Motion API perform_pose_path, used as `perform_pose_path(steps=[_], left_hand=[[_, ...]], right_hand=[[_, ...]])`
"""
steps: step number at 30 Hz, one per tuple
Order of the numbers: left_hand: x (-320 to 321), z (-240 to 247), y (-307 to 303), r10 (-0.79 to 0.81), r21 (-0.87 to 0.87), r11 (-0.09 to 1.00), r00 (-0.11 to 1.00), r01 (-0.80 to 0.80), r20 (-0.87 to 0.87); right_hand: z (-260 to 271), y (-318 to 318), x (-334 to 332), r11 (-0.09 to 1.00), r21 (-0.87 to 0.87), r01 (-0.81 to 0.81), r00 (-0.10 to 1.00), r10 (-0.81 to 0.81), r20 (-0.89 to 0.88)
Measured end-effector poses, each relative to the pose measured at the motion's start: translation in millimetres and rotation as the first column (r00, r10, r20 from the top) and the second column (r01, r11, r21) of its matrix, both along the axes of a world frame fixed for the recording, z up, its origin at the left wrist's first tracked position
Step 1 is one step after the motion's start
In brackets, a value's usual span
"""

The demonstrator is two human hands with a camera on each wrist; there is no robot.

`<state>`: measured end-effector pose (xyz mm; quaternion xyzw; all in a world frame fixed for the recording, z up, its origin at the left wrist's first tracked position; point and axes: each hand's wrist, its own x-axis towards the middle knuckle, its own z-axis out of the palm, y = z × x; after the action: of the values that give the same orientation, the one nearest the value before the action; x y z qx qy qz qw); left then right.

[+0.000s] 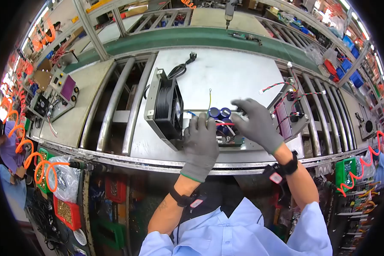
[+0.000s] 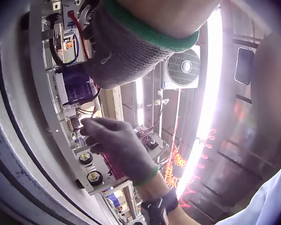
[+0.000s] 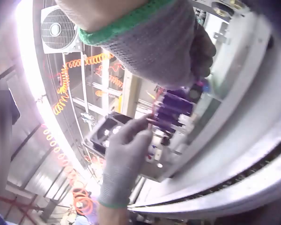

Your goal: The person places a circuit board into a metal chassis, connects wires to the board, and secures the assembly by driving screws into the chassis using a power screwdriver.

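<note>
Capacitors (image 1: 219, 113) hemmed between left hand (image 1: 200, 143), right hand (image 1: 256, 123)

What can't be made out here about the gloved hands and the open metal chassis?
Head view: the left hand in a grey knit glove covers the inside of the open grey metal chassis; what its fingertips hold is hidden.
Head view: the right hand, gloved alike, hides its own fingertips beside the blue cylindrical capacitors.
Left wrist view: the green-edged glove cuff blocks the top; parts blurred.
Right wrist view: glare and blur; grip unclear.
</note>
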<state>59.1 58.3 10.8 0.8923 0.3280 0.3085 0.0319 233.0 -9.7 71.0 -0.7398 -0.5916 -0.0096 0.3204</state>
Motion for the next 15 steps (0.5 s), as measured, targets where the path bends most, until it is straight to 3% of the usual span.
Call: perform_pose_path(steps=[1,3,7,9,11,12,15], left_hand=[[2,-9,5,-0.017,0.019,1.0,1.0,0.017,-0.002],[2,-11,10,-0.043,0.038,0.998,0.999,0.043,-0.015],[0,-9,16,-0.07,0.032,0.997,0.995,0.073,-0.064],[1,-12,20,-0.08,0.026,0.996,0.992,0.083,-0.097],[-1,-14,21,-0.115,0.035,0.992,0.992,0.117,-0.05],[-2,-12,20,-0.127,0.033,0.991,0.991,0.128,-0.042],[-1,-8,23,-0.137,-0.061,0.989,0.986,0.131,-0.096]], right_hand=[[2,17,1,0.999,0.033,-0.025,0.998,0.027,-0.059],[2,55,2,0.989,-0.144,0.028,0.994,-0.042,-0.098],[-32,114,19,0.932,-0.243,-0.268,0.929,0.183,-0.323],[-35,133,16,0.895,-0.347,-0.28,0.935,0.173,-0.311],[-51,147,16,0.853,-0.359,-0.378,0.914,0.284,-0.288],[-46,150,13,0.821,-0.423,-0.384,0.913,0.271,-0.305],[-38,155,7,0.802,-0.583,-0.131,0.991,0.124,-0.052]])
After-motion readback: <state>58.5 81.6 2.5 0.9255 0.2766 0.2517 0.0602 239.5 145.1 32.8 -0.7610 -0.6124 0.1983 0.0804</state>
